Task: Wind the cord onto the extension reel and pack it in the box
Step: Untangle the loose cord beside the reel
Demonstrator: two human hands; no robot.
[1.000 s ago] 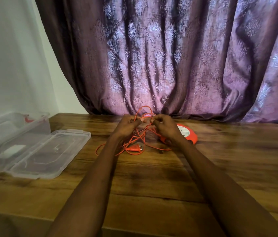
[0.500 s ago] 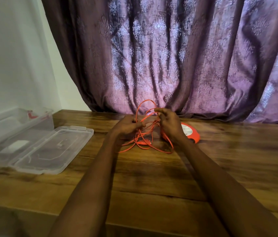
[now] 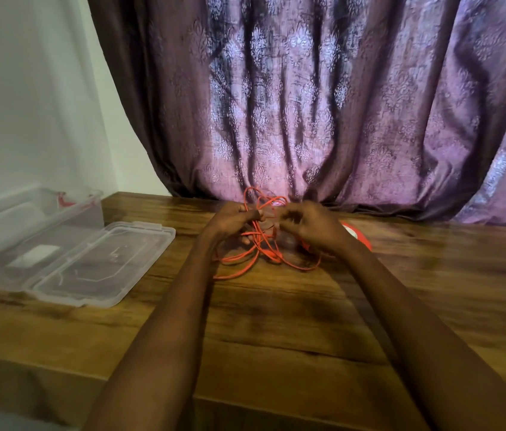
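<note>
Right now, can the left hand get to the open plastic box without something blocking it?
Probably yes. The wooden table between the left hand and the box looks bare, but the hand grips the orange cord, which would drag along.

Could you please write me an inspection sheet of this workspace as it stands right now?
Surface: wooden table, bare in the foreground.
Job's things: orange cord lies in a loose tangle, not wound; orange reel sits behind the right wrist, mostly hidden; clear plastic box stands open at the left, its lid flat on the table beside it.
Clutter: nothing seen.
Grippers: left hand pinches cord loops in its fingers; right hand is at the tangle with fingers curled, grip unclear through blur.
Cables: only the orange cord, looped over itself.
Surroundings: purple patterned curtain behind the table, white wall to the left.
</note>
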